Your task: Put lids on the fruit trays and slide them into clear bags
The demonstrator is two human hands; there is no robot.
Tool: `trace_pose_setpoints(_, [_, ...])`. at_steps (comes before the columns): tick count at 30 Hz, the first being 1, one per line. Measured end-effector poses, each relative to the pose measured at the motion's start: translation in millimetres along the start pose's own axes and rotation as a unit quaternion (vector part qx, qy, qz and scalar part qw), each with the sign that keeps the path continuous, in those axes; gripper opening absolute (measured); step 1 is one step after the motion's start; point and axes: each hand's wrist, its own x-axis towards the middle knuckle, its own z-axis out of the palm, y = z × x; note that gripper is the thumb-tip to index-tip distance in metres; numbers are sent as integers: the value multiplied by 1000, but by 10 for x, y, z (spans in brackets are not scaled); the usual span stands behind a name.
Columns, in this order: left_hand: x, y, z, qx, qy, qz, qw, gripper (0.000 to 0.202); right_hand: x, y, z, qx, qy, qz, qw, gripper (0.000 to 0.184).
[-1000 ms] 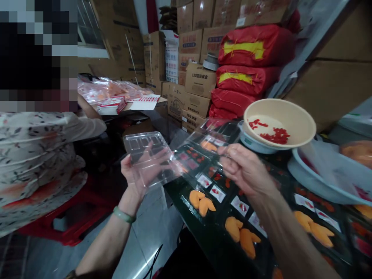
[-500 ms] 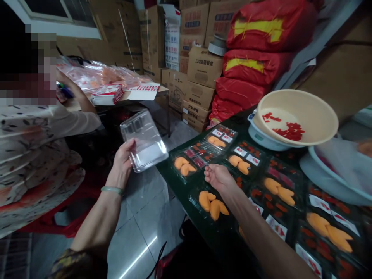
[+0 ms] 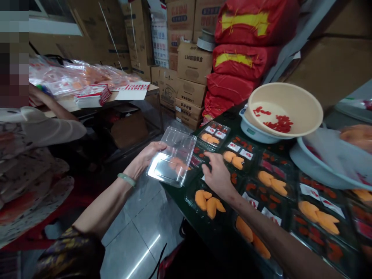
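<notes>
Clear plastic lid [image 3: 174, 157] rests in left hand [image 3: 148, 157], near right hand [image 3: 217, 178].

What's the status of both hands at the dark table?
Left hand holding clear plastic tray up off the table. Right hand over black tray of orange pieces. Beige bowl on scale beyond, not blocking.

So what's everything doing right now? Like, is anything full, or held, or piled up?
Left hand: holding a clear plastic container, empty and tilted.
Right hand: open, over a black tray.
Beige bowl: on a scale, with red pieces inside.
Red sacks: stacked.
Cardboard boxes: stacked.
</notes>
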Motion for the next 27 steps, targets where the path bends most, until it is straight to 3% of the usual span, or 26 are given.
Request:
trace_pose_setpoints(2, [38,46,39,9,-7,-10,1000,11,-11,40,56,-167,-70,-119,976,47])
trace_pose_setpoints(4, [97,94,91,16,-9,-24,1000,12,13,58,105,-250,-150,-131,948,61])
trace_pose_setpoints(6, [174,134,141,20,-4,-35,999,16,62,55,143,-285,-190,-121,932,78])
trace_pose_setpoints(11, [358,199,168,18,4,-64,998,19,241,-20,228,-313,-202,-100,923,89])
trace_pose_setpoints(15, [382,264,12,0,44,-76,996,17,409,-85,282,-337,-188,-59,921,101])
trace_pose_setpoints(18, [265,315,-157,-55,94,-69,992,16,461,-91,291,-339,-191,-48,920,102])
trace_pose_setpoints(21, [44,308,-265,-128,108,-33,985,16,396,-63,285,-348,-182,-63,917,102])
trace_pose_setpoints(24, [-200,228,-281,-175,110,-16,978,17,291,-51,239,-362,-169,-84,913,103])
trace_pose_setpoints(27, [-380,152,-255,-210,118,0,971,18,290,-83,147,-356,-171,-93,914,91])
